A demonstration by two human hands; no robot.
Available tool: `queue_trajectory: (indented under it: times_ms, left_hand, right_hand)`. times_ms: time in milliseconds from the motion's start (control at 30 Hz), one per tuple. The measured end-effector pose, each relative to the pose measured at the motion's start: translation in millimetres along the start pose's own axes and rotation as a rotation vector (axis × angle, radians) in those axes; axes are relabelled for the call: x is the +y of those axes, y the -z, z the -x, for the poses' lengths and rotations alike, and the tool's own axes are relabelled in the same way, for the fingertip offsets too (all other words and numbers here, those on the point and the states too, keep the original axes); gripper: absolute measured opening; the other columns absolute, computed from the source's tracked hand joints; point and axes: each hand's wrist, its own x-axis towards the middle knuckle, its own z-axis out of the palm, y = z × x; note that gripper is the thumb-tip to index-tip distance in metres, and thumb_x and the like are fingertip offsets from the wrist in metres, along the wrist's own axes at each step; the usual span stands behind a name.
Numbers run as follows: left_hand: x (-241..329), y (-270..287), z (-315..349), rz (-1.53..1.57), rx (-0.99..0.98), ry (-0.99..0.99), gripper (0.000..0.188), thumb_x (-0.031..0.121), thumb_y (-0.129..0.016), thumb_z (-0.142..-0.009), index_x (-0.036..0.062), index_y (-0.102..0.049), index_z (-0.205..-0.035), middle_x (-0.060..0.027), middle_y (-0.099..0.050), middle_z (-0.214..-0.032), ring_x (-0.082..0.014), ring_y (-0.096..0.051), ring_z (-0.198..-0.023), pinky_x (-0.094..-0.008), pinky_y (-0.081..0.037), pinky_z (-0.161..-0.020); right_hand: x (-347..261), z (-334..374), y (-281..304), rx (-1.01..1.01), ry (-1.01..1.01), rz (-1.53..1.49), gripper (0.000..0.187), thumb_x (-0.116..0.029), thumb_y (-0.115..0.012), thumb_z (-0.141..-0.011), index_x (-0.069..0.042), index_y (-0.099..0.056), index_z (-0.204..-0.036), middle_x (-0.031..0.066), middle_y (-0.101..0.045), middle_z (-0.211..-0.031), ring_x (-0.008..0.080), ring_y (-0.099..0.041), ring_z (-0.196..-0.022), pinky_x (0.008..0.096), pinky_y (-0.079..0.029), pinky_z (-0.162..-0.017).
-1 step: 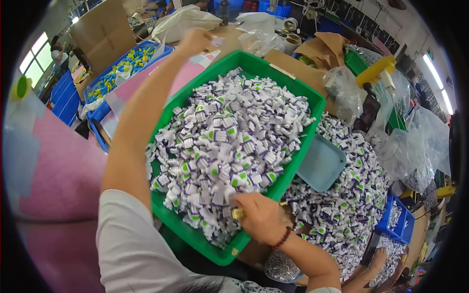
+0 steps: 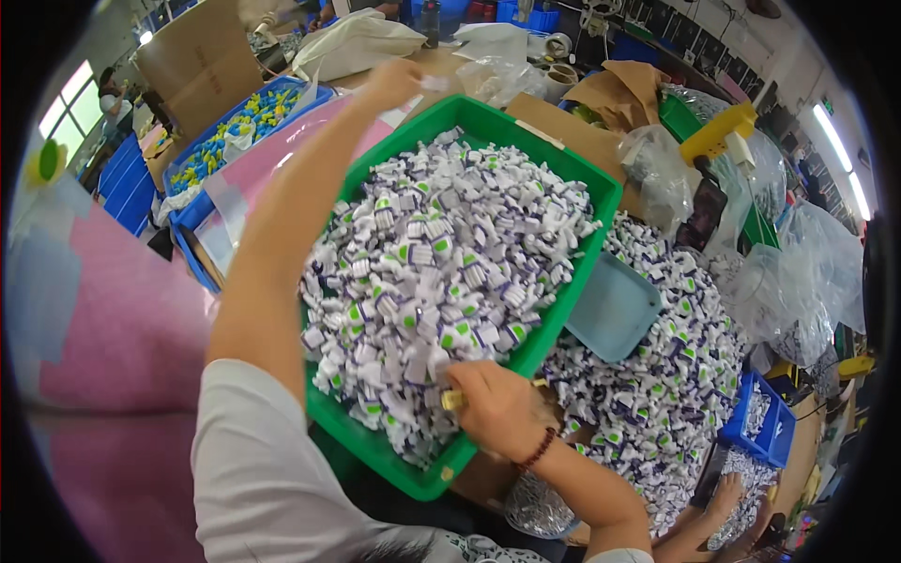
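Past the far left side of the green tray (image 2: pixel 540 139), my left hand (image 2: pixel 396 83) is stretched out, smeared by motion. A small white piece (image 2: pixel 435 83) shows at its fingertips. My right hand (image 2: pixel 502 405) is closed around a small brass-coloured tool (image 2: pixel 453 400) over the tray's near right edge; its exact kind is hidden by the fingers. Small white plastic pieces (image 2: pixel 441 272) with purple edges and green patches fill the tray in a heap.
More such pieces (image 2: pixel 657 441) are piled right of the tray, with a shallow grey-blue tray (image 2: pixel 615 310) on them. Clear plastic bags (image 2: pixel 798 281) lie at right. A blue tray (image 2: pixel 324 96) of yellow and blue parts stands far left. Another person's hand (image 2: pixel 723 502) is at lower right.
My left hand has shifted slightly right and down with the small white piece. My right hand stays at the tray's near edge, still gripping the brass-coloured tool.
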Motion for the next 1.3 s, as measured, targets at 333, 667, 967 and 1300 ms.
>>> queue_trajectory:
  times_ms: [333, 667, 967, 1300]
  left_hand:
    - [171, 26, 134, 1.408, -0.022, 0.615, 0.022, 0.007, -0.058, -0.072, -0.0004, -0.050, -0.090, -0.0077, -0.045, -0.083, -0.0133, -0.041, -0.071, -0.0241, -0.036, -0.058]
    - [397, 12, 375, 1.566, -0.701, 0.640, 0.026, 0.006, -0.055, -0.086, 0.0008, -0.050, -0.111, -0.0052, -0.058, -0.093, -0.0130, -0.059, -0.085, -0.0246, -0.050, -0.076]
    - [410, -43, 480, 1.609, -0.732, 0.853, 0.020, 0.007, -0.054, -0.088, 0.0028, -0.051, -0.107, -0.0044, -0.057, -0.087, -0.0087, -0.057, -0.071, -0.0212, -0.050, -0.064]
    - [406, -36, 487, 1.543, -0.747, 0.731, 0.020, 0.007, -0.057, -0.086, 0.0004, -0.054, -0.105, -0.0051, -0.059, -0.090, -0.0084, -0.057, -0.076, -0.0216, -0.050, -0.067]
  right_hand:
    - [-45, 65, 87, 0.160, -0.043, -0.225, 0.017, 0.002, -0.064, -0.068, -0.003, -0.058, -0.083, 0.0096, -0.057, -0.084, 0.0241, -0.056, -0.070, 0.0286, -0.046, -0.057]
    - [-41, 211, 150, 0.554, -0.738, -0.956, 0.008, -0.007, -0.061, -0.084, 0.000, -0.057, -0.087, -0.0012, -0.052, -0.080, 0.0024, -0.042, -0.061, 0.0159, -0.032, -0.052]
    - [-62, 279, 123, 0.490, -0.774, -0.709, 0.006, -0.004, -0.062, -0.082, 0.001, -0.060, -0.086, 0.0038, -0.055, -0.085, 0.0091, -0.049, -0.076, 0.0211, -0.039, -0.068]
    - [-61, 288, 109, 0.496, -0.784, -0.665, 0.006, -0.002, -0.060, -0.082, 0.001, -0.059, -0.087, 0.0050, -0.056, -0.086, 0.0101, -0.051, -0.078, 0.0218, -0.042, -0.068]
